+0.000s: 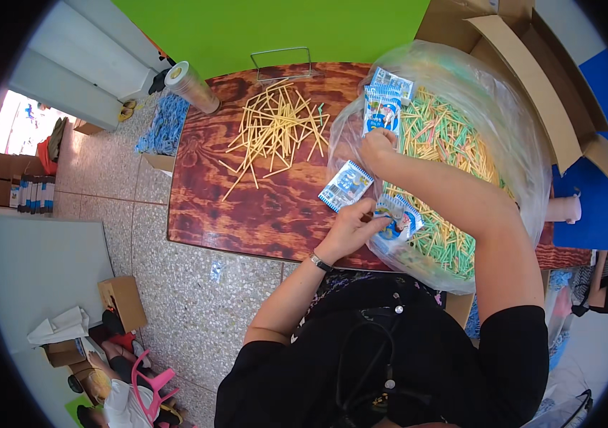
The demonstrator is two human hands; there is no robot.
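Head view: your left hand (352, 227) has its thumb and forefinger drawn together on the left edge of a blue-and-white packet (406, 220), which lies over the near-left part of a large clear plastic bag (525, 125). Your right hand (378, 150) reaches across that bag, its fingers curled in at the lower end of an upper packet (382, 107); you cannot tell from here whether they grip it or only touch it. Behind that one, partly covered, is a rear packet (404, 87), and between your two hands a loose packet (347, 186) lies tilted, just beside the bag's left side.

Green, yellow and pink sticks (436, 132) fill the bag under your right forearm. Left of it, a loose pile of pale yellow sticks (275, 132) spreads over the red-brown table (207, 196), near a wire stand (280, 51) at the far edge. You have a tall cylinder (193, 87) at the table's far-left corner and an open cardboard box (528, 82) beyond the bag
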